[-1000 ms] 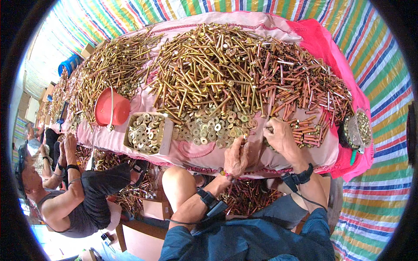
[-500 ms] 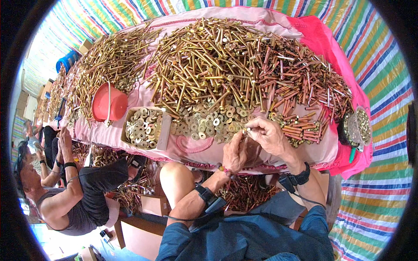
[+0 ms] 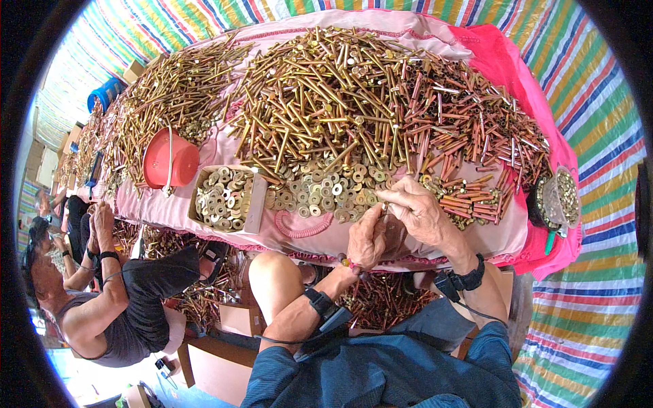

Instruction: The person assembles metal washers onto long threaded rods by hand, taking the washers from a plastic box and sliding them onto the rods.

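Note:
My left hand [image 3: 367, 236] is closed, its thumb and fingers pinched round a small gold-coloured metal fastener [image 3: 386, 207], most of which is hidden. My right hand [image 3: 416, 208] meets it from the other side, thumb and forefinger pressed at the fastener's upper end. Both hands are just above the near part of the pink cloth [image 3: 476, 239]. Beyond my left hand lie loose flat washers [image 3: 326, 192]. Close to the right of my right hand are short reddish sleeve-like bolts [image 3: 469, 199] with small nuts among them.
A large heap of long gold bolts [image 3: 320, 102] covers the middle of the table, with darker metal sleeves [image 3: 476, 112] at right. A box of washers [image 3: 255, 204], a red bucket [image 3: 180, 163] and a clear tub of nuts [image 3: 564, 197] stand around. A co-worker [image 3: 95, 313] sits at left.
My right fingers have shifted slightly left and over the fastener's end, so less of it shows. My left hand stays nearly in place. The co-worker's hands have moved slightly.

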`<state>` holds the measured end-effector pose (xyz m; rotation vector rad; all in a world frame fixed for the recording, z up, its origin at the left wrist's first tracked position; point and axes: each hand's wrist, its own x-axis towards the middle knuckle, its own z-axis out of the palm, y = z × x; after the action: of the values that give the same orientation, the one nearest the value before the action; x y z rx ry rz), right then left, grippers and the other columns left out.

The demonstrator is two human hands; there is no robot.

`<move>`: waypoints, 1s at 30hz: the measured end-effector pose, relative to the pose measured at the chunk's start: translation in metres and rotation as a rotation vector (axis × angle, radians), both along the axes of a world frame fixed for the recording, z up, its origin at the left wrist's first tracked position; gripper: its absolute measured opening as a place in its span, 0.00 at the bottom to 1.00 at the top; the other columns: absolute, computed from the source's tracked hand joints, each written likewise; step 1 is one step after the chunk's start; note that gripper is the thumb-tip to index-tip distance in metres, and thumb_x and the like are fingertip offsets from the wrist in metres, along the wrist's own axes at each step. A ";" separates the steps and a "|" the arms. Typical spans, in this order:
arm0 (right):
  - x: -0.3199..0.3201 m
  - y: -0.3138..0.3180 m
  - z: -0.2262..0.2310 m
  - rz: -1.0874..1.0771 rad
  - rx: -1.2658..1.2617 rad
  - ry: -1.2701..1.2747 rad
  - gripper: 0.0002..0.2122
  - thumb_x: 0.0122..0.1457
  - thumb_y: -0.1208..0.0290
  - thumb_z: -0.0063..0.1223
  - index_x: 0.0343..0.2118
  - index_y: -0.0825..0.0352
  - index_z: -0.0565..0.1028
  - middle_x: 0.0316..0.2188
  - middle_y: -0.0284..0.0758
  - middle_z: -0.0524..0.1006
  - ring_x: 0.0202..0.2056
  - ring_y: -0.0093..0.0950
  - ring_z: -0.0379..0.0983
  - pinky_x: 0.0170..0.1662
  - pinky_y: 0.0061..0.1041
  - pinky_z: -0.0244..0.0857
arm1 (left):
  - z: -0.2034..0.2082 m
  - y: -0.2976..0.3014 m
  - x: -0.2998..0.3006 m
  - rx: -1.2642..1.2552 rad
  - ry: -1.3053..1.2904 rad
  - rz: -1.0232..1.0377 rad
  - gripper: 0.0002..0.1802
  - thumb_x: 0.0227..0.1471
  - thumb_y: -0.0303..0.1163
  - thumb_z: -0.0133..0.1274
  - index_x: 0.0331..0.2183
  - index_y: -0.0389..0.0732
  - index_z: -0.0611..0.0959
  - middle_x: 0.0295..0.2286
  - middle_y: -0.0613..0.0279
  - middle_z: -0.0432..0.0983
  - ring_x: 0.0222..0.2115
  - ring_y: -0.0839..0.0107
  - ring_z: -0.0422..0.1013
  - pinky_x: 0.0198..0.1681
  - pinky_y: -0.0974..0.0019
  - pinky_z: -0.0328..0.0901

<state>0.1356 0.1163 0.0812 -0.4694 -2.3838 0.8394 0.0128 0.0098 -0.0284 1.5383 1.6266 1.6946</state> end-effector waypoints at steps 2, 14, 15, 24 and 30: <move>0.001 0.000 0.001 0.010 -0.011 -0.003 0.12 0.59 0.76 0.56 0.46 0.67 0.79 0.31 0.37 0.72 0.36 0.34 0.71 0.40 0.29 0.67 | -0.001 0.001 0.000 0.005 0.009 -0.003 0.21 0.53 0.18 0.49 0.50 0.35 0.75 0.36 0.41 0.77 0.35 0.42 0.76 0.36 0.53 0.70; 0.008 0.003 -0.002 -0.019 -0.179 0.065 0.09 0.57 0.81 0.56 0.41 0.69 0.80 0.34 0.35 0.76 0.36 0.26 0.74 0.38 0.23 0.68 | 0.002 0.001 0.001 0.096 0.023 0.036 0.16 0.58 0.21 0.52 0.49 0.36 0.76 0.33 0.45 0.78 0.30 0.53 0.77 0.33 0.63 0.69; 0.008 0.002 -0.001 -0.027 -0.205 0.045 0.09 0.57 0.81 0.56 0.41 0.69 0.80 0.35 0.35 0.76 0.35 0.25 0.74 0.37 0.23 0.68 | 0.005 0.000 0.002 0.051 0.001 0.012 0.16 0.58 0.21 0.52 0.48 0.36 0.76 0.32 0.45 0.78 0.30 0.53 0.77 0.32 0.62 0.69; 0.006 -0.003 -0.022 -0.021 -0.783 0.250 0.09 0.60 0.82 0.53 0.43 0.73 0.78 0.40 0.32 0.78 0.42 0.19 0.74 0.45 0.20 0.70 | 0.012 0.002 0.002 0.045 -0.010 -0.015 0.17 0.57 0.19 0.51 0.49 0.35 0.76 0.33 0.43 0.78 0.32 0.49 0.78 0.34 0.60 0.70; 0.005 -0.007 -0.007 -0.015 -0.487 0.182 0.09 0.59 0.82 0.55 0.42 0.71 0.79 0.41 0.33 0.78 0.39 0.20 0.75 0.42 0.19 0.70 | 0.008 -0.003 0.000 0.020 -0.006 -0.034 0.20 0.55 0.18 0.49 0.51 0.35 0.75 0.37 0.40 0.77 0.36 0.43 0.76 0.37 0.57 0.70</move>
<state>0.1408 0.1089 0.0740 -0.5689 -1.9990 1.3996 0.0125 0.0072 -0.0202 1.5601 1.5757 1.7012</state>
